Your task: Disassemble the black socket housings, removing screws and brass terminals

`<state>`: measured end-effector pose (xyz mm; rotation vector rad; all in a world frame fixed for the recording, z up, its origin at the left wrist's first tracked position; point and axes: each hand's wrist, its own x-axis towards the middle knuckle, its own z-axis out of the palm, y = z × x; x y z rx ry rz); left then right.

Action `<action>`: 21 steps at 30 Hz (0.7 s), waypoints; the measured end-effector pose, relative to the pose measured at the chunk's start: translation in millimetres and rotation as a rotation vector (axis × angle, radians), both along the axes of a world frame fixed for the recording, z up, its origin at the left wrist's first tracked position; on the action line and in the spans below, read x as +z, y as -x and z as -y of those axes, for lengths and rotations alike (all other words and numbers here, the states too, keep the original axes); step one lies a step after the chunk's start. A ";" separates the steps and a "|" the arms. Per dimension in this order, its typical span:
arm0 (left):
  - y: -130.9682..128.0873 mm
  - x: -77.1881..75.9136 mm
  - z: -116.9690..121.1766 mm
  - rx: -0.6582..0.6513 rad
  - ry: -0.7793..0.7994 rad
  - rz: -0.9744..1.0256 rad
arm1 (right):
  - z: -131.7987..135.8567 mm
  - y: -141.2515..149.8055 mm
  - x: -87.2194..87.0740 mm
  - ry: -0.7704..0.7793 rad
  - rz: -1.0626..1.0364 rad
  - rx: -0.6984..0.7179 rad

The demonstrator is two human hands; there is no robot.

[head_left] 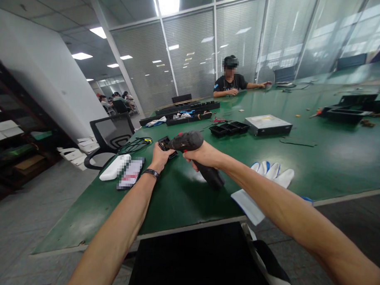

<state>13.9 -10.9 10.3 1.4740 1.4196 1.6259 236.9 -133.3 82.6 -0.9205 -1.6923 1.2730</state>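
Note:
My right hand [205, 154] is wrapped round the grip of a black cordless drill [187, 140] with red accents. The drill's nose points left, toward a small black plastic part [164, 142] with an open, hollow face. My left hand [160, 157] grips that part close to the green tabletop, its fingers partly hidden behind it. The tip of the drill is at the part, but I cannot tell whether a bit touches a screw. A dark band circles my left wrist.
On the green table [181, 208] lie a phone [131, 173], a white object [115, 167], black cables [136, 145], white gloves [253, 207], black trays [229, 128] and a flat metal box [268, 125]. A person [231, 81] sits across the table. A mesh chair [112, 133] stands left.

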 end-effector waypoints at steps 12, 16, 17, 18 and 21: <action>1.4 -3.2 -3.3 -0.015 -0.013 0.023 | -0.3 -0.7 -0.3 -0.012 -0.007 0.006; -0.9 -2.0 -0.2 -0.016 -0.016 0.040 | -2.2 -0.7 -1.8 -0.013 0.002 0.016; -1.5 -1.9 0.3 -0.017 -0.016 0.043 | -2.1 -0.6 -1.7 -0.014 0.005 0.015; -1.9 -1.8 0.7 -0.017 -0.016 0.046 | -1.8 -0.4 -1.4 -0.014 0.009 0.014; -2.8 -1.9 0.9 -0.016 -0.020 0.052 | -0.3 0.3 -0.3 -0.017 0.019 0.009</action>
